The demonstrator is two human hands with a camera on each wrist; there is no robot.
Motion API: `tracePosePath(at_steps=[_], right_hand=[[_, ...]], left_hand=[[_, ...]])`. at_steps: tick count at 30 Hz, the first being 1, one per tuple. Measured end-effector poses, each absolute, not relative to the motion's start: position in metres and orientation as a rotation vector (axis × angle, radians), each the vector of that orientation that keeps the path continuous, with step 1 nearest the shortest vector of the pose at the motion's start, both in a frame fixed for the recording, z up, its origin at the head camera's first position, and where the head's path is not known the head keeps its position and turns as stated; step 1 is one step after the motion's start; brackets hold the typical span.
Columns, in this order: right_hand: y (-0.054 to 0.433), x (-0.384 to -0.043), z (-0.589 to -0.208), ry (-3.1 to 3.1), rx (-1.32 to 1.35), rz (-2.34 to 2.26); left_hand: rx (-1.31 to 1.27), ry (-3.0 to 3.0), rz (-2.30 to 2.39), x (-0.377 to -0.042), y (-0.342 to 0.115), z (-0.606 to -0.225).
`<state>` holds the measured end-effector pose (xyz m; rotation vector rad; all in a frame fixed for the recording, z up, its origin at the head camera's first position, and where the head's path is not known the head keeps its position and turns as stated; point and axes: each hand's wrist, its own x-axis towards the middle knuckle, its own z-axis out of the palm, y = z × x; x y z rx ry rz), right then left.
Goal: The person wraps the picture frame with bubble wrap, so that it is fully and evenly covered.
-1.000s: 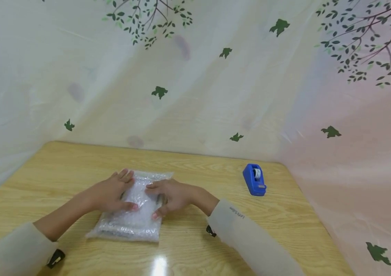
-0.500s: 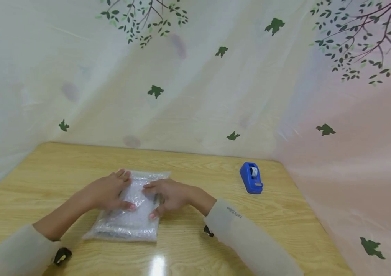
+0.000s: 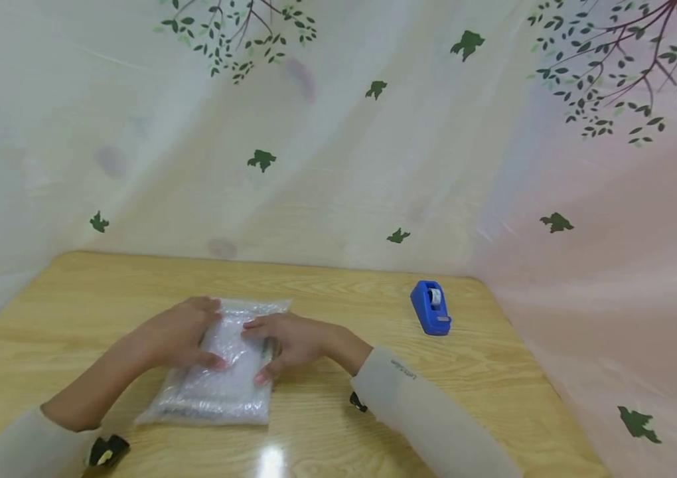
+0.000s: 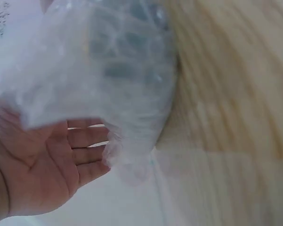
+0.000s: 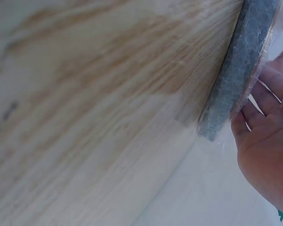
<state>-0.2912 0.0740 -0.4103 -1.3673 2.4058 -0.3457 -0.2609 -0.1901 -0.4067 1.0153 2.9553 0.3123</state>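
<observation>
A flat package in bubble wrap (image 3: pixel 227 395) lies on the table, its clear plastic shiny and creased. My left hand (image 3: pixel 180 335) rests over its left side, fingers extended toward the far edge and thumb on top. On the right side my right hand (image 3: pixel 293 342) touches the wrap, fingers reaching over the top and thumb near the edge. In the left wrist view, loose wrap (image 4: pixel 61 80) stands out by the palm, and something dark shows through. The right wrist view has the package's grey side (image 5: pixel 235 70) against the fingers. What is inside cannot be made out.
A blue tape dispenser (image 3: pixel 431 309) with a roll in it stands on the wooden table (image 3: pixel 374 292), back right. A pale curtain (image 3: pixel 326 166) printed with leaves and branches hangs behind the table and along its sides.
The head view has shifted slightly, so the scene sits a little further left. Both hands stay on the package; the left hand's fingers lie slightly lower over its edge.
</observation>
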Motion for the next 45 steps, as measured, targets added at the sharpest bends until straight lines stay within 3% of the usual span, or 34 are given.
tracePosePath(at_steps=[27,45], right_hand=[[0.071,-0.293,-0.411,2.380,-1.382,-0.394],[0.083,-0.285,-0.399,2.481,-1.414,-0.341]], left_hand=[[1.142,2.931,0.410,-0.261,-0.201,-0.412],[1.084,2.918,0.471,-0.263,-0.198,-0.414]])
